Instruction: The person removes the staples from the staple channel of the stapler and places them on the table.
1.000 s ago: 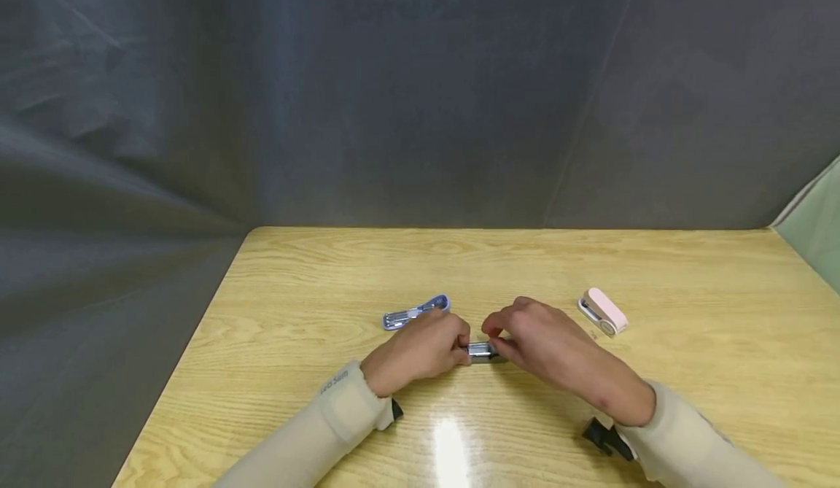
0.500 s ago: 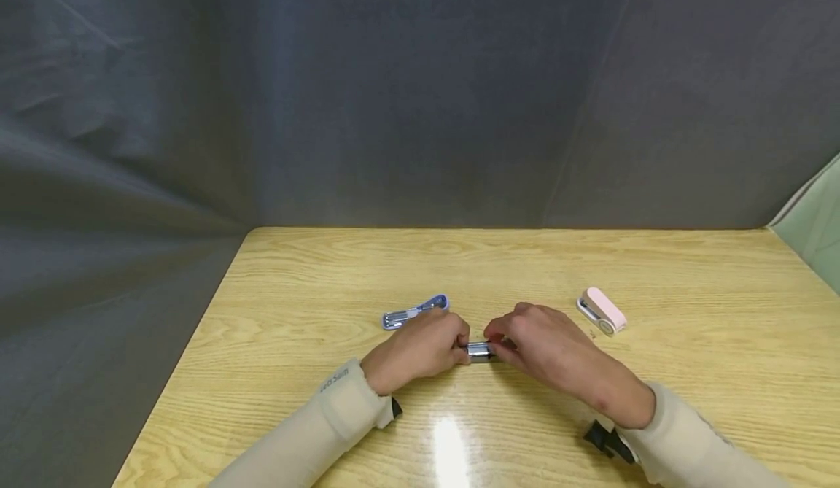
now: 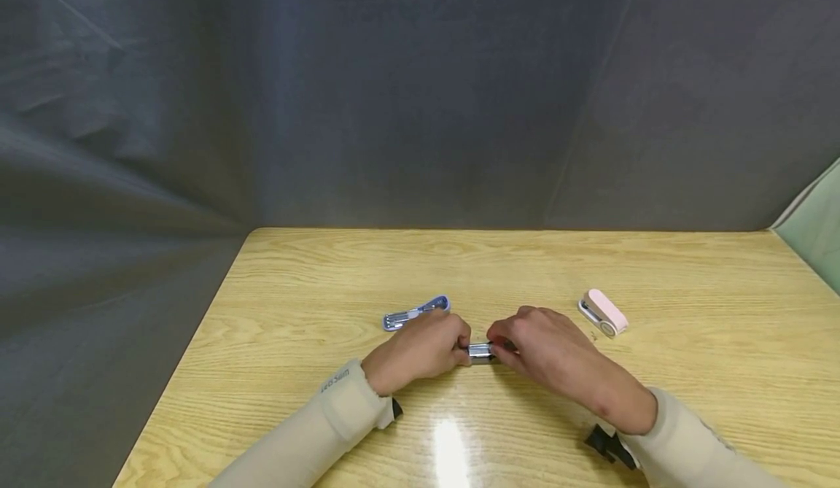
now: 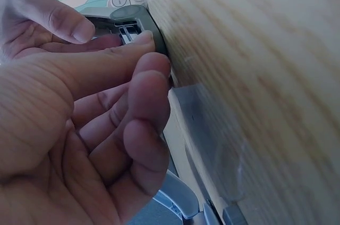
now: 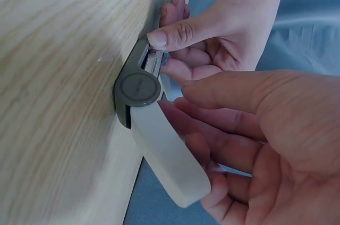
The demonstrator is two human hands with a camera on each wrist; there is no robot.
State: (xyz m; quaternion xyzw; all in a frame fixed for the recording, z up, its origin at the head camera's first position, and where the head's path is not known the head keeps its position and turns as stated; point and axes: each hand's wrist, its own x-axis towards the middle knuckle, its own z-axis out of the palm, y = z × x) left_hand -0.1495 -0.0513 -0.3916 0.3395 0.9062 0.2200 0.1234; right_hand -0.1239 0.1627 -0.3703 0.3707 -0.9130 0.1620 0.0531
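Stapler (image 5: pixel 151 121), disc lettering (image 5: pixel 137 88) (too blurred to read), in both hands (image 3: pixel 420 349) (image 3: pixel 545 353)

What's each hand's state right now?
Left hand: pinching the end of the grey-and-white stapler.
Right hand: at the same stapler; open or gripping, cannot be told.

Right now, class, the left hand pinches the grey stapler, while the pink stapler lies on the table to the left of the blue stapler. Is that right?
Not quite: the head view shows the pink stapler to the right of the blue stapler. The rest stands: the left hand pinches the grey stapler, and the pink one lies on the table.
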